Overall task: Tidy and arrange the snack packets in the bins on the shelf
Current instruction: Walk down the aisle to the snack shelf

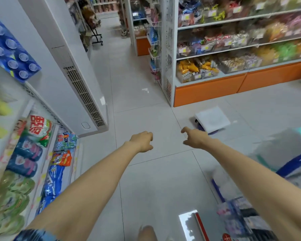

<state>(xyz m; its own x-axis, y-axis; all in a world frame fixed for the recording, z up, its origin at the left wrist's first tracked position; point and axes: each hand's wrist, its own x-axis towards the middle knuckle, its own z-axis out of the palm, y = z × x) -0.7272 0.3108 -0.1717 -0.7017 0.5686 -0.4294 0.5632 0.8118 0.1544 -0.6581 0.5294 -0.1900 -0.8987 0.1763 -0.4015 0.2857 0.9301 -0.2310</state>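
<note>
- Left arm and right arm both stretched forward over the floor [146, 94], pale tiles.
- Left hand [142, 140]: fingers curled under into a loose fist, holds nothing.
- Right hand [195, 138]: forefinger and thumb stuck out, other fingers loosely bent, holds nothing.
- Blue patterned sleeve [33, 235] at bottom left edge.
- Red-and-white sign [201, 226] low right on the floor, red round mark with a white character, unreadable.
- Blurred boxes [294, 153] on the right, blue and white, no text legible.
- Left rack [45, 164] close by: green bags [10, 197], blue bags [54, 185], orange bag [63, 159], and a blue bag [67, 139] with letters like "Ke", rest blurred.
- Red-white-green bag [39, 129] above those, big red characters, can't read.
- Blue pack [10, 49] with round dots, top left.
- White trolley [212, 119] flat on the floor past the right hand.
- White air conditioner [80, 84], tall, grille down its front.
- Shelf [215, 87] far right, orange base, well apart from both hands.
- Bins [233, 66] in rows on it, clear fronts, yellow price tags too small to read.
- Packets [196, 68] heaped in the bins; yellow-orange ones in the lowest left bin.
</note>
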